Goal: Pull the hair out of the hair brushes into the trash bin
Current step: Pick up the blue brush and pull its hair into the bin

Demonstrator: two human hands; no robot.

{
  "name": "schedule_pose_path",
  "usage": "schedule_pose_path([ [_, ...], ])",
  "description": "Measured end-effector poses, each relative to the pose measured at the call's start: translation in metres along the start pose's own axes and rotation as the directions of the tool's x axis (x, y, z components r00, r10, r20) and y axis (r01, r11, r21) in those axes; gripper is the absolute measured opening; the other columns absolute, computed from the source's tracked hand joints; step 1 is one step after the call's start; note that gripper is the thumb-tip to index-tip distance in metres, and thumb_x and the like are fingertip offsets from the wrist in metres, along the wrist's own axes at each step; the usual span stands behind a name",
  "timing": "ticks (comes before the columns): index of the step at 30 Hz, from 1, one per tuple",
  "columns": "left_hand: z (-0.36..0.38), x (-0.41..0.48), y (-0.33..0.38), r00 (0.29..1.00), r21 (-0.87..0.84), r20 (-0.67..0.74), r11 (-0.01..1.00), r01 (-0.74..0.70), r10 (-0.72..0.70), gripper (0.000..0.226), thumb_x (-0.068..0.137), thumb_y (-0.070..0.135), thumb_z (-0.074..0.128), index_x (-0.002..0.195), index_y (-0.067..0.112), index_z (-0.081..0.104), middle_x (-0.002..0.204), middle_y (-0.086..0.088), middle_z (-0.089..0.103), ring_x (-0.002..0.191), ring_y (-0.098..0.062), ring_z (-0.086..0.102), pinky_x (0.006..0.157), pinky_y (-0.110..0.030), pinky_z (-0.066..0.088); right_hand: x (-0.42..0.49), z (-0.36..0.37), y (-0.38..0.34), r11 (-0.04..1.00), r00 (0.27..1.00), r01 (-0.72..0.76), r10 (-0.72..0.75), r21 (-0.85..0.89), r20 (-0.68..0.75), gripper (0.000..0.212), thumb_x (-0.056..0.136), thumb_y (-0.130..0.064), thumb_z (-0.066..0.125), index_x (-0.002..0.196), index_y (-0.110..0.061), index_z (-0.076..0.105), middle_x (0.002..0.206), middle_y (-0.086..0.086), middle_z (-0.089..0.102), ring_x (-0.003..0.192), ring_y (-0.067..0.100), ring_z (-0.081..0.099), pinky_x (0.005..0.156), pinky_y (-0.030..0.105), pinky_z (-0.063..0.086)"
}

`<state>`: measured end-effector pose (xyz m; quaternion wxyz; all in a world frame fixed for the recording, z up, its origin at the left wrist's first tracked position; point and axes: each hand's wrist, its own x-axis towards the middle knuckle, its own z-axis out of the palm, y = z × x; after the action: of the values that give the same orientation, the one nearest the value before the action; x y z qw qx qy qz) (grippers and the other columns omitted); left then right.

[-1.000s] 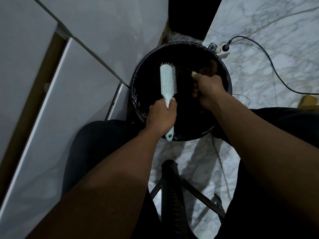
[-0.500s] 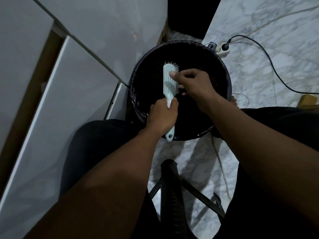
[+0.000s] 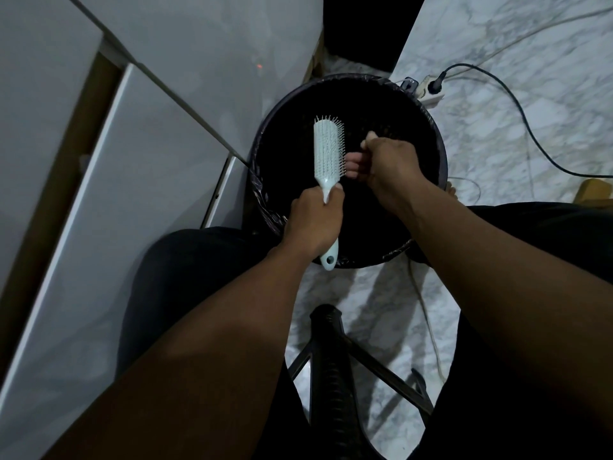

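Note:
A pale mint hair brush (image 3: 328, 147) is held upright over the black lined trash bin (image 3: 438, 151), bristles facing right. My left hand (image 3: 315, 220) is shut around its handle, whose end sticks out below my fist. My right hand (image 3: 388, 164) hangs over the bin just right of the brush head, fingers curled and pinched together close to the bristles. It is too dark to tell whether any hair is between those fingers or left in the brush. The bin's inside is black and its contents do not show.
White cabinet doors (image 3: 132, 161) stand close on the left of the bin. A power strip (image 3: 428, 91) and a black cable (image 3: 517, 107) lie on the marble floor behind and to the right. A black stool frame (image 3: 331, 360) sits between my knees.
My right hand went from over the bin to the top of the brush head, then drew back right and down along the bristles. The brush and left hand stayed almost still.

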<state>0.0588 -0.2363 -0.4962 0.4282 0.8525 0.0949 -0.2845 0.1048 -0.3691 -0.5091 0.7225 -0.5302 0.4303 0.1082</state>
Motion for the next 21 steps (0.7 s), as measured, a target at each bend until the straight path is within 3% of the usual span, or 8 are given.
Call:
schedule_pose_path([
  [2,0.0,0.0,0.001,1.0,-0.003,-0.001,1.0,0.004,-0.004,0.044,0.101,0.041,0.048,0.065,0.017,0.054,0.066,-0.003,0.064,0.068,-0.027,0.066,0.065,-0.036,0.049,-0.002,-0.002,-0.001,0.967,0.999,0.053,-0.05,-0.249,0.02,0.047,0.097,-0.052,0.052,0.076,-0.011,0.055,0.063,0.006,0.061,0.05,0.015,0.056,0.051,0.024,0.049],
  [5,0.0,-0.003,0.003,0.999,0.045,0.031,0.999,-0.009,0.008,0.043,0.101,0.036,0.048,0.062,0.018,0.05,0.063,0.0,0.059,0.062,-0.021,0.059,0.055,-0.031,0.04,-0.012,-0.003,0.005,0.737,0.963,0.269,-0.211,-0.62,0.167,0.061,0.084,-0.072,0.056,0.06,-0.017,0.045,0.051,-0.006,0.042,0.04,0.003,0.039,0.042,0.017,0.032],
  [8,0.0,-0.005,0.001,0.998,0.074,0.052,0.997,-0.03,0.027,0.042,0.1,0.033,0.048,0.061,0.019,0.047,0.061,0.002,0.057,0.058,-0.018,0.055,0.053,-0.029,0.035,-0.007,-0.003,0.011,0.623,0.923,0.383,-0.291,-0.682,0.253,0.056,0.094,-0.059,0.055,0.057,-0.018,0.042,0.05,-0.008,0.041,0.035,0.001,0.037,0.041,0.016,0.029],
  [12,0.001,-0.006,0.001,0.997,0.084,0.059,0.995,-0.062,0.057,0.044,0.102,0.036,0.047,0.062,0.018,0.048,0.061,0.002,0.057,0.059,-0.019,0.056,0.052,-0.029,0.036,0.001,-0.009,0.007,0.585,0.879,0.476,-0.336,-0.657,0.338,0.052,0.102,-0.039,0.051,0.056,-0.018,0.039,0.047,-0.007,0.035,0.034,0.004,0.031,0.045,0.023,0.027],
  [14,0.001,-0.005,0.001,0.996,0.06,0.065,0.996,-0.064,0.06,0.045,0.103,0.036,0.047,0.062,0.018,0.048,0.06,0.001,0.057,0.057,-0.018,0.055,0.052,-0.029,0.038,0.001,-0.011,0.007,0.634,0.885,0.464,-0.316,-0.618,0.34,0.049,0.102,-0.036,0.052,0.06,-0.01,0.049,0.051,-0.001,0.04,0.038,0.003,0.031,0.045,0.023,0.028],
  [17,0.001,0.0,0.0,0.998,-0.019,0.064,1.0,-0.013,0.014,0.045,0.102,0.038,0.049,0.061,0.019,0.052,0.058,0.001,0.059,0.055,-0.018,0.057,0.058,-0.03,0.043,0.0,-0.012,0.007,0.846,0.926,0.332,-0.207,-0.417,0.317,0.05,0.102,-0.03,0.053,0.073,0.011,0.058,0.058,0.014,0.052,0.046,0.02,0.044,0.046,0.024,0.037],
  [19,0.002,0.006,-0.002,0.997,-0.123,0.051,0.99,0.072,-0.066,0.046,0.101,0.038,0.052,0.06,0.018,0.054,0.052,0.004,0.058,0.053,-0.019,0.057,0.064,-0.032,0.047,0.001,-0.011,0.002,0.971,0.949,0.166,-0.11,-0.173,0.295,0.046,0.104,-0.024,0.051,0.064,0.0,0.052,0.054,0.009,0.054,0.046,0.019,0.047,0.048,0.026,0.042],
  [21,0.003,0.009,-0.003,0.994,-0.171,0.046,0.98,0.105,-0.098,0.047,0.1,0.037,0.053,0.058,0.018,0.054,0.047,0.007,0.056,0.052,-0.019,0.056,0.067,-0.033,0.049,0.002,-0.009,-0.006,1.0,0.961,0.031,-0.028,-0.005,0.277,0.043,0.105,-0.023,0.046,0.063,-0.012,0.046,0.056,0.005,0.051,0.048,0.015,0.045,0.049,0.026,0.04],
])
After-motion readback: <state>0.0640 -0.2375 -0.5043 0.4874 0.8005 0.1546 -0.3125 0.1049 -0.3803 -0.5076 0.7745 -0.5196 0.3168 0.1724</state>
